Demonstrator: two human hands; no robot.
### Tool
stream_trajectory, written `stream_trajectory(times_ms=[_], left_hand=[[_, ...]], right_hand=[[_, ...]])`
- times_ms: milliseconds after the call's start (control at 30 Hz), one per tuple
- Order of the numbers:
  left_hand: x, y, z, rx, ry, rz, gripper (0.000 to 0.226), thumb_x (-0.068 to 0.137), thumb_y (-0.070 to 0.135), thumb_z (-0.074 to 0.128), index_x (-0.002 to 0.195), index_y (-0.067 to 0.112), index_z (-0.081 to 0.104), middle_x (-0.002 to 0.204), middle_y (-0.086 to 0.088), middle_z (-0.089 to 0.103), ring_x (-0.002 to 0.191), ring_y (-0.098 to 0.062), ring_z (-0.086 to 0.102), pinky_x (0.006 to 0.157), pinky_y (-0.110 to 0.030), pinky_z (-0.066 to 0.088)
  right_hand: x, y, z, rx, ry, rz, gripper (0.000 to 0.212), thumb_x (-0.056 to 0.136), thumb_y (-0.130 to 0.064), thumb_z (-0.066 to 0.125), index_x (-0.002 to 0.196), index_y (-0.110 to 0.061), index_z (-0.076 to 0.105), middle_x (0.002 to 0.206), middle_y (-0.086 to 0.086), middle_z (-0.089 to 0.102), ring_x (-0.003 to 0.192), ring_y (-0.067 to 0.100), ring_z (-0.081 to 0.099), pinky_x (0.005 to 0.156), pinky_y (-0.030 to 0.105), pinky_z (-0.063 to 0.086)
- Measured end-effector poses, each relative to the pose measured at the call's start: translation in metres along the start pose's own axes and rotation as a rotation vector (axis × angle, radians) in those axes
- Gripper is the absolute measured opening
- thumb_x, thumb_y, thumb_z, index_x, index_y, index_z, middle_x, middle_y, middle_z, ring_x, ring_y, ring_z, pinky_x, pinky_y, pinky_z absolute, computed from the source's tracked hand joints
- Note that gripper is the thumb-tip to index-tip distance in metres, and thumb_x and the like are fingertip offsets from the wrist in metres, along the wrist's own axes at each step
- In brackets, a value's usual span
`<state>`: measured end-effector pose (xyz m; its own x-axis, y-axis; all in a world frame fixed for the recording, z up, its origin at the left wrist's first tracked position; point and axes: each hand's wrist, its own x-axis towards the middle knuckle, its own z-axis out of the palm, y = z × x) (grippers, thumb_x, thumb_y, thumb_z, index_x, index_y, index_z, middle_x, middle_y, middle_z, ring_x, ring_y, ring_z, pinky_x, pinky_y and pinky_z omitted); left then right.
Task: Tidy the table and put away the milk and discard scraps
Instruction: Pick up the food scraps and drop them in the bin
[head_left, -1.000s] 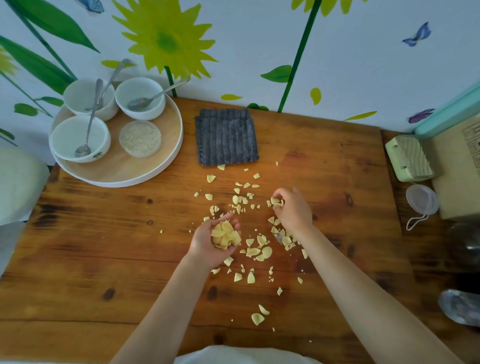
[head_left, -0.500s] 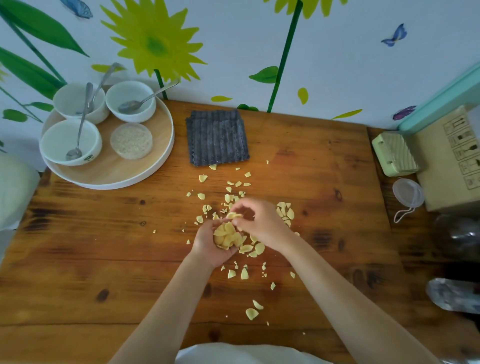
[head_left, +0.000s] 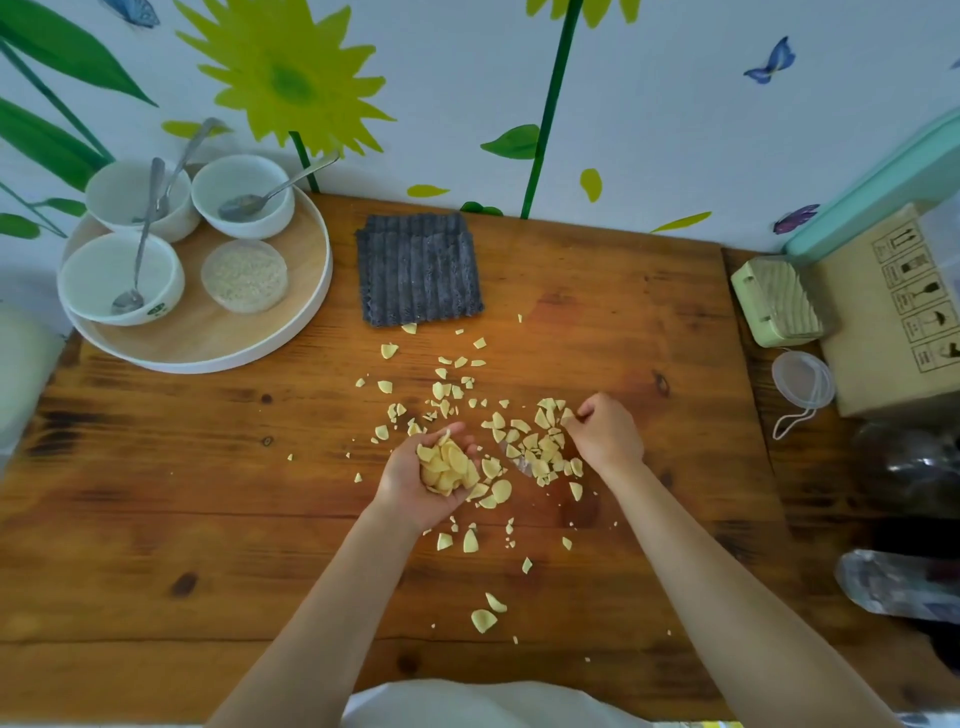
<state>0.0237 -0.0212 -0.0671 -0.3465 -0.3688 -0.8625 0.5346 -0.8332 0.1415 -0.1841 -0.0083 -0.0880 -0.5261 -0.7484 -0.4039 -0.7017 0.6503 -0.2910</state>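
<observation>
- Head view: left hand (head_left: 415, 486) cups gathered scraps (head_left: 447, 467); right hand (head_left: 605, 434) pinches another piece.
- Gathering looks roughly half done; many lie on the desk (head_left: 156, 545) below the grey cloth (head_left: 420, 270).

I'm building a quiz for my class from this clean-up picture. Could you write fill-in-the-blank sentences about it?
The left hand, palm up, holds a pile of scraps coloured ____.
The right hand pinches a scrap off the wooden ____.
The round tray carries ____ white bowls.
Each bowl has one metal ____ in it.
Missing: yellow; table; three; spoon.
</observation>
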Motion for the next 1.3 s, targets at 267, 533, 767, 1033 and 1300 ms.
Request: stream_trajectory(times_ms=[267,533,767,1033,1300], left_hand=[[-0.005,-0.013,0.004,-0.017,0.030,0.021,0.030,0.094,0.014,0.036,0.094,0.008,0.066,0.083,-0.010,0.063,0.076,-0.019,0.058,0.071,-0.030,0.048],[-0.014,-0.035,0.018,-0.022,-0.003,0.028,0.030,0.095,0.013,0.036,0.093,0.008,0.065,0.063,-0.011,0.069,0.074,-0.019,0.058,0.070,-0.029,0.048],[-0.024,-0.049,0.016,-0.037,0.004,0.077,0.029,0.094,0.013,0.037,0.090,0.008,0.065,0.071,-0.010,0.067,0.074,-0.019,0.058,0.067,-0.030,0.050],[-0.038,-0.060,0.007,-0.065,0.052,0.112,0.032,0.095,0.016,0.036,0.090,0.008,0.067,0.065,-0.009,0.067,0.073,-0.018,0.058,0.069,-0.029,0.048],[-0.045,-0.062,0.002,-0.085,0.053,0.145,0.030,0.095,0.015,0.036,0.091,0.008,0.065,0.061,-0.010,0.069,0.074,-0.019,0.059,0.067,-0.030,0.048]], right_hand=[[-0.010,-0.007,-0.014,0.734,-0.214,0.106,0.011,0.087,-0.002,0.053,0.093,-0.010,0.056,0.084,0.002,0.057,0.069,0.012,0.054,0.065,0.023,0.048],[-0.023,0.023,-0.034,1.576,-0.573,0.332,0.028,0.092,-0.018,0.041,0.065,-0.013,0.046,0.055,-0.003,0.046,0.046,0.008,0.040,0.041,0.016,0.034],[-0.028,0.053,-0.003,0.267,-0.213,-0.083,0.016,0.085,-0.025,0.065,0.095,-0.016,0.057,0.080,-0.007,0.054,0.075,0.013,0.053,0.067,0.027,0.044],[-0.036,0.048,0.015,0.087,-0.136,-0.251,0.006,0.092,-0.023,0.055,0.091,-0.018,0.052,0.072,-0.004,0.056,0.060,0.014,0.054,0.053,0.027,0.041],[-0.044,0.029,-0.012,1.428,-0.481,0.210,0.021,0.091,-0.008,0.042,0.071,-0.010,0.046,0.067,0.003,0.049,0.059,0.012,0.043,0.047,0.019,0.036]])
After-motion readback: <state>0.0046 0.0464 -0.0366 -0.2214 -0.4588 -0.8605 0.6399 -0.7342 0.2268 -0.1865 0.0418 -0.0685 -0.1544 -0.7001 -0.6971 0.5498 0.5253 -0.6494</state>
